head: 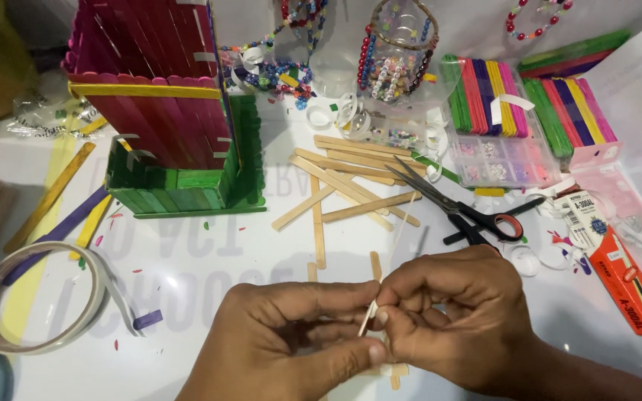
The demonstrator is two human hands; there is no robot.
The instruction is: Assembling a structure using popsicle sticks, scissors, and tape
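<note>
Head view shows your left hand (291, 341) and right hand (447, 319) pinched together on a thin, pale wooden stick (369, 318), low in the middle. It looks plain and skinny. More pale sticks (351, 178) and black scissors (458, 208) lie just past your fingers. Bare white table (187, 275) sits to the left, before the tape roll (35, 297).

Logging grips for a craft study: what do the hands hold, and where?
Both hands, left hand and right hand, pinch a thin pale wooden stick between fingertips, near its middle.

Head view, close, steeply down
</note>
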